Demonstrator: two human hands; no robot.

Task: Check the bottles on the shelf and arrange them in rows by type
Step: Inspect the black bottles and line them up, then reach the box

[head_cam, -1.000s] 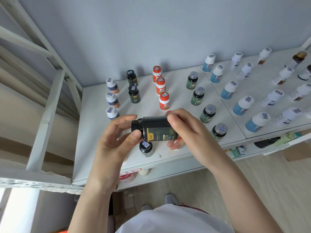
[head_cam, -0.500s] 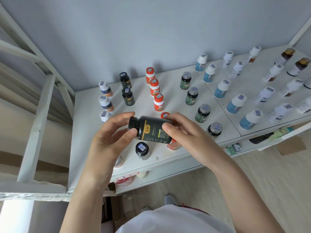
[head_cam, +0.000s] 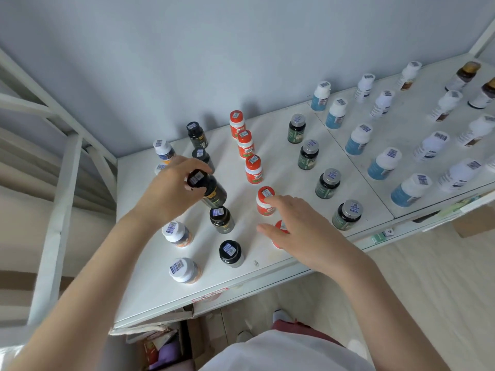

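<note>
1. Shelf (head_cam: pixel 150 290), viewed from above: largely sorted already, to judge by the lines of like bottles running from 12 o'clock at the back to 6 o'clock at the front edge.
2. Lines in order from 9 o'clock to 3 o'clock: white-capped bottles (head_cam: pixel 175 232) with orange at the base, black bottles (head_cam: pixel 230 253), red-capped bottles (head_cam: pixel 254 168), green bottles (head_cam: pixel 328 183) with silver caps, blue bottles (head_cam: pixel 383 163), white bottles (head_cam: pixel 431 145). Two brown bottles (head_cam: pixel 464 74) at about 2 o'clock, at the far end.
3. Left to do, as a judgement: setting the held black bottle (head_cam: pixel 214 194) upright in the gap in its own line, with two black bottles at its 12 o'clock and two at its 6 o'clock; perhaps squaring up the front of the red-capped line. Labels too small to read, so type judged by colour alone.
4. Left hand (head_cam: pixel 171 188): fingers curled round the cap end of the held black bottle. Bottle tilted, cap toward 10 o'clock, base toward 4 o'clock, low over the gap; contact with the shelf not discernible.
5. Right hand (head_cam: pixel 297 231): spread wide, fingers nearly straight, gripping nothing. Forefinger tip at the cap of the fourth red-capped bottle (head_cam: pixel 263 206), at the hand's 11 o'clock; palm over the front red-capped bottle (head_cam: pixel 280 226), most of it hidden.
</note>
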